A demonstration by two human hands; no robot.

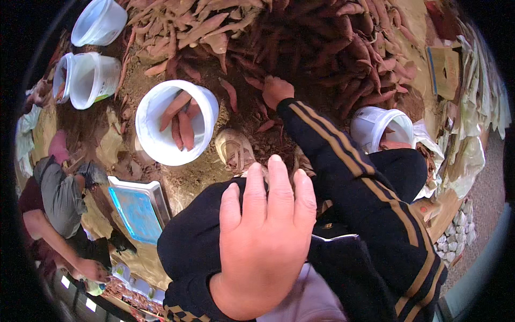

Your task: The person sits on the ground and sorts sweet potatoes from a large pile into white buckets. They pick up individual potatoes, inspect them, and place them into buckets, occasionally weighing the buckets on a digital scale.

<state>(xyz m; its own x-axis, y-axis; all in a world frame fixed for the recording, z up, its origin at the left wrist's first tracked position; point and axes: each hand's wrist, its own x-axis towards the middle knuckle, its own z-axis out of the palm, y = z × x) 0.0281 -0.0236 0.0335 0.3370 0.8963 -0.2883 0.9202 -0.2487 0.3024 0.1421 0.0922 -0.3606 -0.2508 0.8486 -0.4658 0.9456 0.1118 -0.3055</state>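
My left hand [267, 241] is raised close to the camera, back up, fingers apart, holding nothing. My right hand [277, 91] reaches forward to the near edge of a big heap of sweet potatoes [322, 36]. Its fingers are curled at the end of one sweet potato [253, 82]; whether they grip it is hidden. A white plastic bucket [147, 124] left of my shoes is tilted toward me, with several sweet potatoes [186, 131] inside. Another white bucket [364, 124], right of my right forearm, also holds sweet potatoes, partly covered by my knee.
More plastic buckets [96, 80] stand at the upper left. A scale with a blue top [136, 211] lies left of my knee. Another person [60, 201] is at the far left. A cardboard box [444, 72] and plastic sheeting [474, 92] are at the right. Loose soil covers the ground [181, 185].
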